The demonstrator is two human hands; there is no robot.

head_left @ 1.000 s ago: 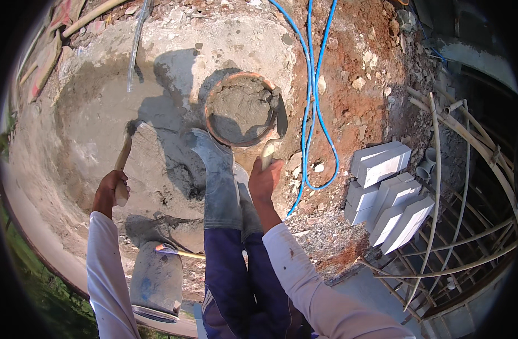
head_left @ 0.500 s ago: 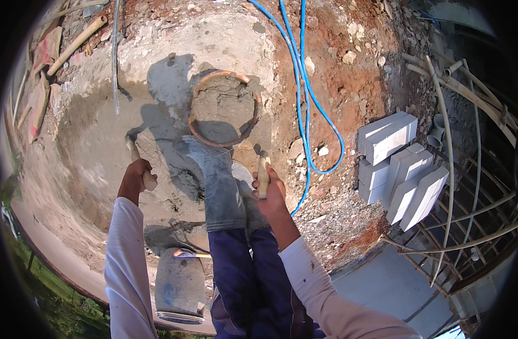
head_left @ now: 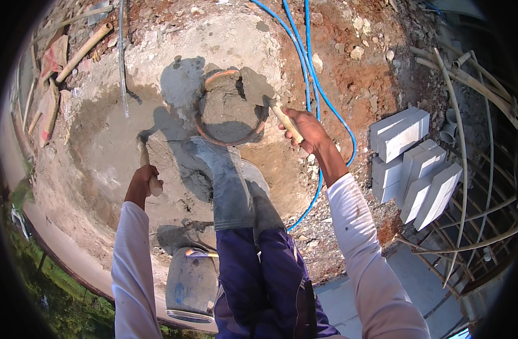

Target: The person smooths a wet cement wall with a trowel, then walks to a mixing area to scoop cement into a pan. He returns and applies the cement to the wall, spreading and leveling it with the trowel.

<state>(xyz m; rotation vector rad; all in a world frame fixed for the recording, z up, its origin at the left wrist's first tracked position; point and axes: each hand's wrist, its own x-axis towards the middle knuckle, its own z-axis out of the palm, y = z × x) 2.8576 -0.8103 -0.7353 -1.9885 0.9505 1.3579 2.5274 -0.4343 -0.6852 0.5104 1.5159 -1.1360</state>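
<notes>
Trowel (head_left: 263, 93), blade loaded with grey mortar, held over the rim of the round mortar pan (head_left: 228, 107). Right hand (head_left: 305, 129) fingers wrapped tight on its wooden handle. Left hand (head_left: 146, 182) fisted around a hammer (head_left: 145, 155). White blocks (head_left: 418, 164) stacked well apart at right.

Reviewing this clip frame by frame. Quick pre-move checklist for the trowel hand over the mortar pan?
1. Right hand gripping the trowel by its wooden handle: ok.
2. Mortar on the trowel blade: ok, a grey lump sits on it.
3. Blade above the mortar pan: ok, over its right rim.
4. Left hand closed on the second tool: ok; its head is too small to identify.
5. Blue hoses away from the pan: ok, they run just right of it.
6. Footing beside the pan: cannot tell.
</notes>
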